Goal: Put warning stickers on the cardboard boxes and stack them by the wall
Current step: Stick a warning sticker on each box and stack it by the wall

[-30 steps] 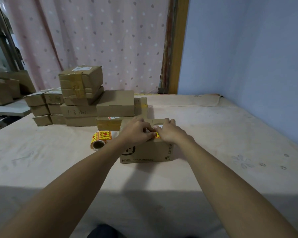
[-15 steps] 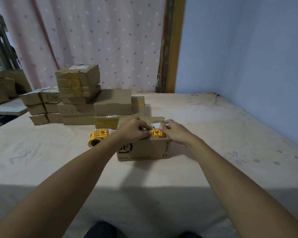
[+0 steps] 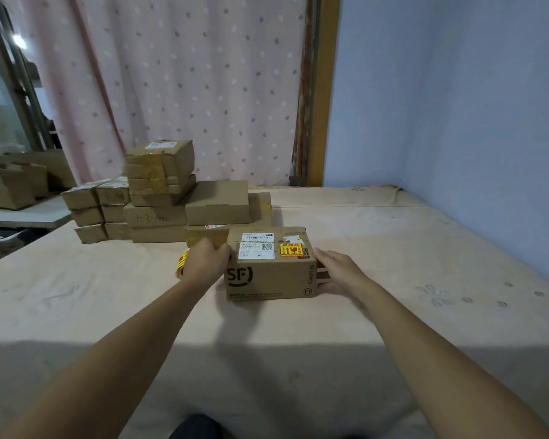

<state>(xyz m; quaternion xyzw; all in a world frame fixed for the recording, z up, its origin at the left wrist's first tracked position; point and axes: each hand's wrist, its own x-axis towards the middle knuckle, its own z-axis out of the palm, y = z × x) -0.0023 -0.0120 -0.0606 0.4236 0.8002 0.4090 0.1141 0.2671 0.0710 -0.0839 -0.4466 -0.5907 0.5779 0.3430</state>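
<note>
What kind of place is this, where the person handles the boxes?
Probably a room in a home used for packing parcels, not a warehouse: the brown cardboard SF Express box and the stacked brown cardboard parcels sit on a beige flower-printed mattress, with a pink dotted curtain behind.

Both hands have left the sticker (image 3: 293,250) on the box (image 3: 270,274) top. The left hand (image 3: 207,264) now grips the box's left end, and the right hand (image 3: 338,272) lies against its right end.
</note>
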